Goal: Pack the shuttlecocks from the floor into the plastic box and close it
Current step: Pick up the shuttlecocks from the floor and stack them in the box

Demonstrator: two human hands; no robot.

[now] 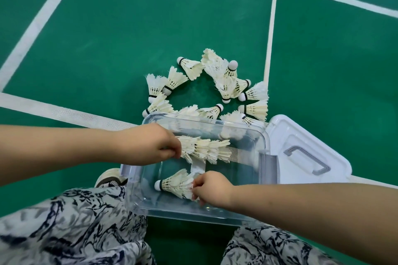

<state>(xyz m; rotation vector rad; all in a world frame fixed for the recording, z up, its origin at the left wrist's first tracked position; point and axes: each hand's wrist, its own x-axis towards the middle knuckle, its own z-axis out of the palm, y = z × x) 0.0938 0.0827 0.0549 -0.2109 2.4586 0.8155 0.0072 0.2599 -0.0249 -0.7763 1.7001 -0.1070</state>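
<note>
Both hands were inside the clear rectangular plastic box [247, 217], which sat on the green court floor [107, 38] between the person's knees.

Left hand [159, 144]: fingers pinched shut on the left end of a nested row of white feather shuttlecocks [206, 150]. The row's long axis ran left-right across the far half of the box, feather skirts flaring right. The cork end was hidden under the hand, so I couldn't confirm it.

Right hand [211, 189]: fingers closed on the feather skirt of a single white feather shuttlecock [172, 185] in the near half of the box. Its axis also ran left-right, but it pointed the other way: black-banded cork tip left, skirt right, under the fingers.

Whether either load was resting on the box bottom or held just above it, I couldn't tell.

The loose pile of white shuttlecocks [215, 84] lay on the floor just beyond the far rim of the box, in a rough ring, pointing every which way. Judgement: it lay straight ahead of both hands, the left slightly nearer. The nearest ones touched or nearly touched the far wall.

The white plastic lid with grey handle [301, 146] lay flat on the floor just right of the box, nearer the right hand. Most of the packing was not yet done, and closing comes last.
</note>
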